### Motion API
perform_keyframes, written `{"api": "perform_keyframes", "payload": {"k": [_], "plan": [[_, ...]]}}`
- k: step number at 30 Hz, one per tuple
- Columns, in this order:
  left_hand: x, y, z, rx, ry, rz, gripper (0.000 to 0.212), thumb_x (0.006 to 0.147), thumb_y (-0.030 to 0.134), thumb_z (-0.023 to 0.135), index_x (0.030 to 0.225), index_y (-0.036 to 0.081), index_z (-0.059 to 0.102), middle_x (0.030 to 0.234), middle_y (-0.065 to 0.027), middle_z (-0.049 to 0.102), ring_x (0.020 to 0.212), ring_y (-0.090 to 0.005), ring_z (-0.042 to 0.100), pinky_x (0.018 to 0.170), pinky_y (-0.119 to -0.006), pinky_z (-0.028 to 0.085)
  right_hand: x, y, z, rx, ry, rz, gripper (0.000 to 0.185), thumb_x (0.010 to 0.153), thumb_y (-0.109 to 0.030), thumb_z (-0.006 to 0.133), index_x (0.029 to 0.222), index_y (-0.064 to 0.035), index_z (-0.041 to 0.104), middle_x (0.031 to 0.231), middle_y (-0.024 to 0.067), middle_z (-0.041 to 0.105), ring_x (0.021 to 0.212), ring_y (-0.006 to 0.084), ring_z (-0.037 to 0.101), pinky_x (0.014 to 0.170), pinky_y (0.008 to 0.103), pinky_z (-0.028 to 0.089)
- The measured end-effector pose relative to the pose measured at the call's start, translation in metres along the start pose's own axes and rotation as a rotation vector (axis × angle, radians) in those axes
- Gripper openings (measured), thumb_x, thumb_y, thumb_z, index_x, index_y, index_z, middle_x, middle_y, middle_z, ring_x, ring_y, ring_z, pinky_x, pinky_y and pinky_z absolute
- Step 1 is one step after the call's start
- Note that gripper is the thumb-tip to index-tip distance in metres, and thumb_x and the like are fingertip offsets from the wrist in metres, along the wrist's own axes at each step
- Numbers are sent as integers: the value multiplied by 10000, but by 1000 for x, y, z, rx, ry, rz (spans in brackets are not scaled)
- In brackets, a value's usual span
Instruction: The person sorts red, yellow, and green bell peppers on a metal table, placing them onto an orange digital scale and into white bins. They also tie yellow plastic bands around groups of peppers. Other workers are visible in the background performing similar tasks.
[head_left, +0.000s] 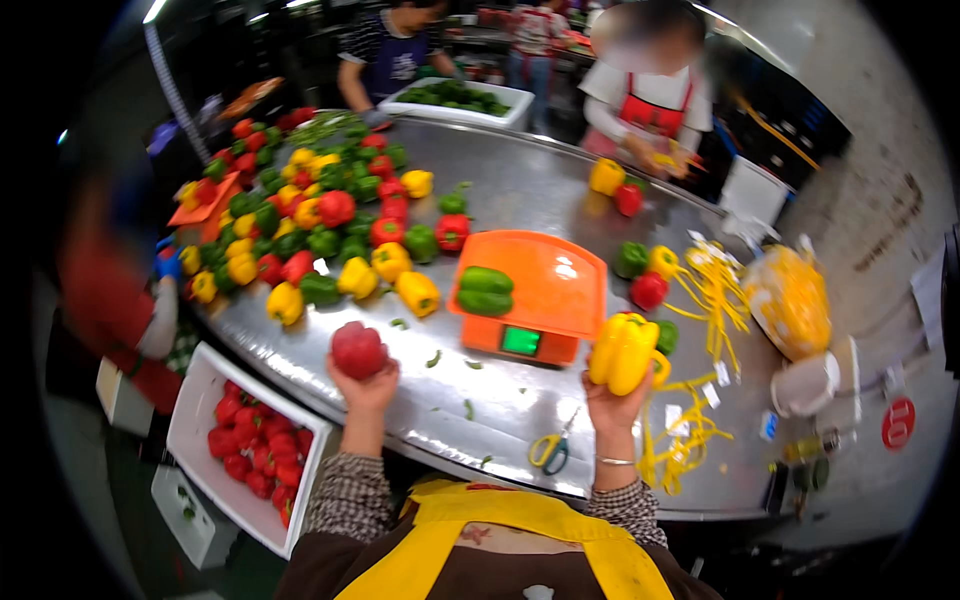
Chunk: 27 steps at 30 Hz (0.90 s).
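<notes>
A red bell pepper (359, 350) rests in my left hand (367, 390), raised over the table's near edge. My right hand (616, 409) holds a yellow bell pepper (622, 352) just right of the scale. Between them stands an orange digital scale (555, 289) with a lit green display. On its pan lies a green bell pepper (486, 291). Another green pepper (666, 337) is partly hidden behind the yellow one. Beyond the scale's right side sit a green (631, 259), a yellow (663, 261) and a red pepper (649, 291) close together.
A large heap of mixed peppers (322, 217) covers the left of the steel table (517, 180). Scissors (551, 450) and yellow straps (712, 292) lie on the right. A white crate (315, 457) of red peppers stands left. Co-workers (652, 112) stand around the table.
</notes>
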<state>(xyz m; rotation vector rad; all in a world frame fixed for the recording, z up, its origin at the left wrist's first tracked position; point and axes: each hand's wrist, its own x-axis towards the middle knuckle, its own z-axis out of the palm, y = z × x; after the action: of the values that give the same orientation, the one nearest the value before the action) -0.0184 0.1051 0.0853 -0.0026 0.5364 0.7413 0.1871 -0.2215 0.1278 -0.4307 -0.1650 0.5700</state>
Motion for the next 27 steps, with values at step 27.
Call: {"api": "perform_keyframes", "payload": {"k": [27], "plan": [[12,4,25,-24,8,58,681,833,631,422,1246,100,523,1097,-105,588,919,-273,604,765,-396,465,39,6,18,103,269,108,607,900,-606,493,1302,-153,526,1196,85,615,1017,245,608,772,345,493]]}}
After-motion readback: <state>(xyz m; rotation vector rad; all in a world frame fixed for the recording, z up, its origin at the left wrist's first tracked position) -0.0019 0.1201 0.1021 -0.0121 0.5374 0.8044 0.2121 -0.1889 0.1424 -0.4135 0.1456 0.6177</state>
